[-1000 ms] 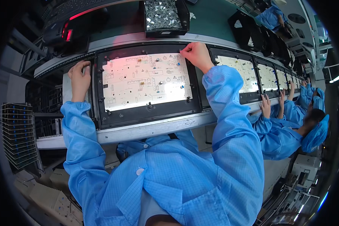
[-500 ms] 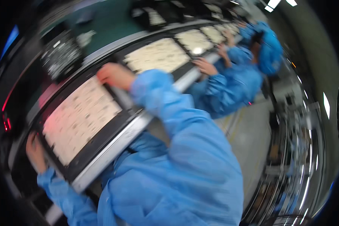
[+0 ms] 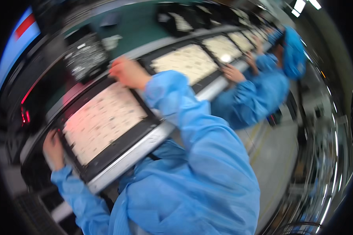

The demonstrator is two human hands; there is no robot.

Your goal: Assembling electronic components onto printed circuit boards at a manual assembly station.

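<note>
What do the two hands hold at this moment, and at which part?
Both hold the black tray of pale boards: the left hand at its left edge, the right hand at its far right corner.

A long conveyor bench (image 3: 145, 143) carries black-framed trays (image 3: 117, 147) of pale circuit panels (image 3: 104, 119).

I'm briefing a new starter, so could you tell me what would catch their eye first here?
Probably the pale panel in its black frame, tilted across the centre-left, with the left hand on its lower-left edge and the right hand at its upper corner. Behind, a co-worker in blue leans over the next panel.
</note>
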